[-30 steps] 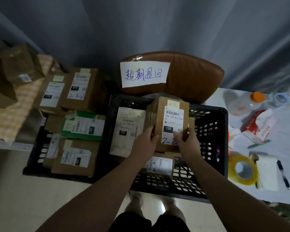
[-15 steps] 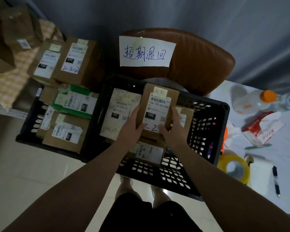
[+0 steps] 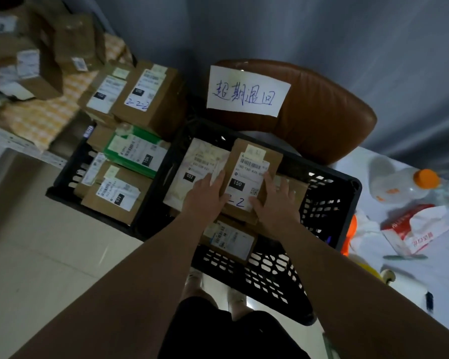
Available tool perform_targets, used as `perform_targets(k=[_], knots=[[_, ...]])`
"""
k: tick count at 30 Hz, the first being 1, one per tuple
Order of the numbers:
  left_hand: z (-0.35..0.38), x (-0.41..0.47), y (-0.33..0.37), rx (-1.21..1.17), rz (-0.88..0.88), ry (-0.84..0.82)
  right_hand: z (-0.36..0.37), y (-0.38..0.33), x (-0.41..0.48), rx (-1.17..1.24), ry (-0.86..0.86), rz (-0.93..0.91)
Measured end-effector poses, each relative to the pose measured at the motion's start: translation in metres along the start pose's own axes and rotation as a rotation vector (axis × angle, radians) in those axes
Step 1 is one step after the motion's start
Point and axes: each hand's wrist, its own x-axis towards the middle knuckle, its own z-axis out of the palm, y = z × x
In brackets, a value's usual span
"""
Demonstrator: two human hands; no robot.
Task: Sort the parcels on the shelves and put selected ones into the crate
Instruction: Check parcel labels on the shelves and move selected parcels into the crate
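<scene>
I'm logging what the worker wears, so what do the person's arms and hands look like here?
Both forearms are bare, no sleeves in view. The left hand and right hand show no gloves, and no watch or wristband is visible. Rings cannot be made out.

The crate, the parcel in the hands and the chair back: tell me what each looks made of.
Crate: black moulded plastic, judging by its slotted lattice walls. Parcel: brown matte cardboard with white paper labels stuck on. Chair back: brown leather or imitation leather, smooth with a soft sheen; which one cannot be told.

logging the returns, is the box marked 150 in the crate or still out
In: the box marked 150 lies inside the black crate, over other parcels, both hands on it.
</scene>
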Motion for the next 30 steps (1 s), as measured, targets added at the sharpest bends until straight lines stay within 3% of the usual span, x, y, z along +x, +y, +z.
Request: perform_targets(k=[7,15,24,30], knots=[[-0.029,-0.052,-0.030,0.169,-0.063,0.137,-0.024,-0.019,-0.015,-0.218,0.106,-0.254],[-0.082,-0.119,-0.082,0.210,-0.208,0.324,-0.034,-0.118,-0.038,-0.319,0.108,-0.586],[-0.163,-0.205,-0.223,0.087,-0.464,0.542,-0.007,-0.298,-0.062,-0.305,0.264,-0.917],[-0.193,-0.289,-0.354,0.082,-0.656,0.666,0.068,-0.458,-0.116,-0.176,0.174,-1.123]])
